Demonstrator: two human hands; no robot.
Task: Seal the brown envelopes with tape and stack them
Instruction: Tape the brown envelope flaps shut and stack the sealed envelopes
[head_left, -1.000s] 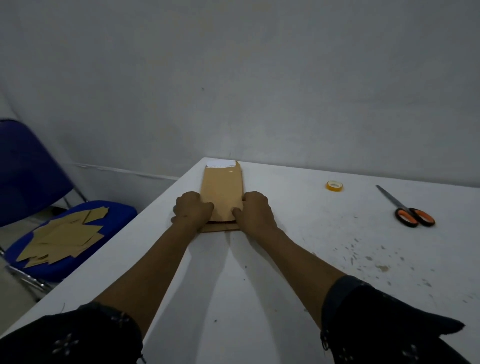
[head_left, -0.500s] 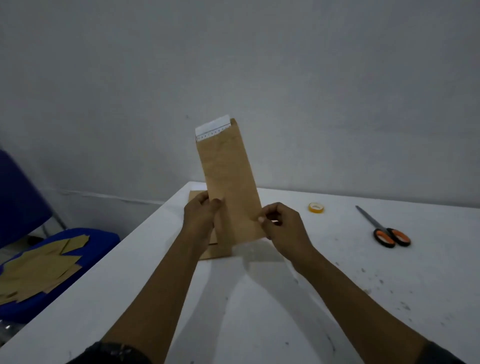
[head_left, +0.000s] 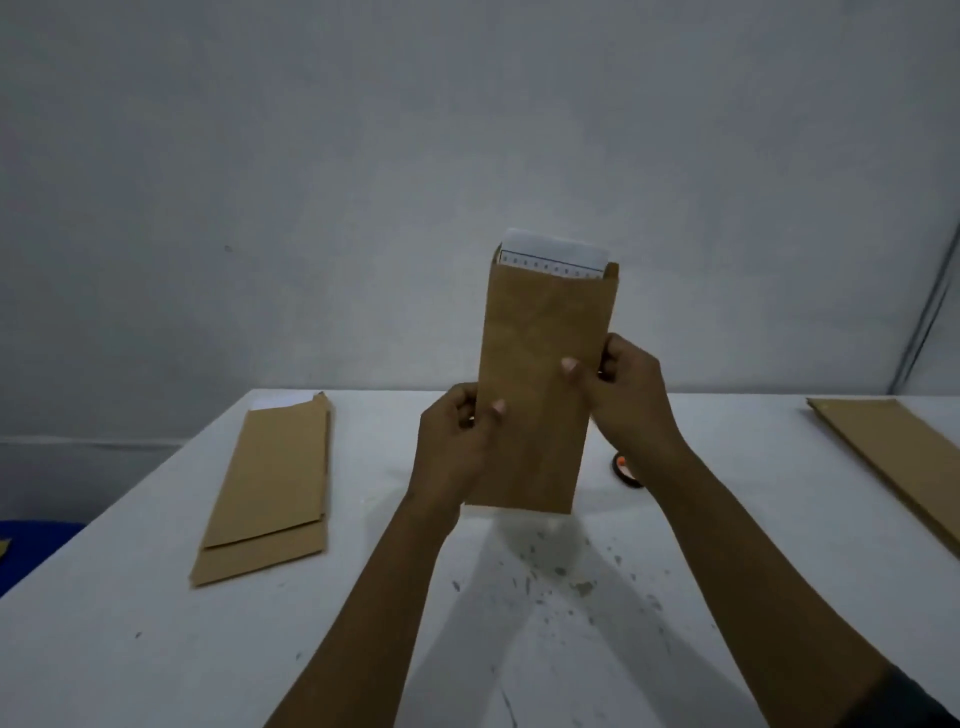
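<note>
I hold a long brown envelope (head_left: 540, 395) upright above the white table (head_left: 156, 649). White printed paper (head_left: 556, 257) sticks out of its open top. My left hand (head_left: 457, 441) pinches its lower left edge, and my right hand (head_left: 626, 400) pinches its right edge a little higher. A small pile of brown envelopes (head_left: 270, 488) lies flat on the table to the left, apart from my hands. The scissors' orange-and-black handle (head_left: 623, 467) peeks out behind my right wrist. The tape roll is hidden.
More brown envelopes (head_left: 904, 462) lie flat along the table's right edge. A grey wall rises just behind the table. A bit of the blue chair (head_left: 31, 545) shows at the lower left. Dark specks mark the tabletop near me.
Both hands lifted the top envelope off the left pile and carried it to the right, standing it upright in front of me. My view swung right, so the pile sits left now.
</note>
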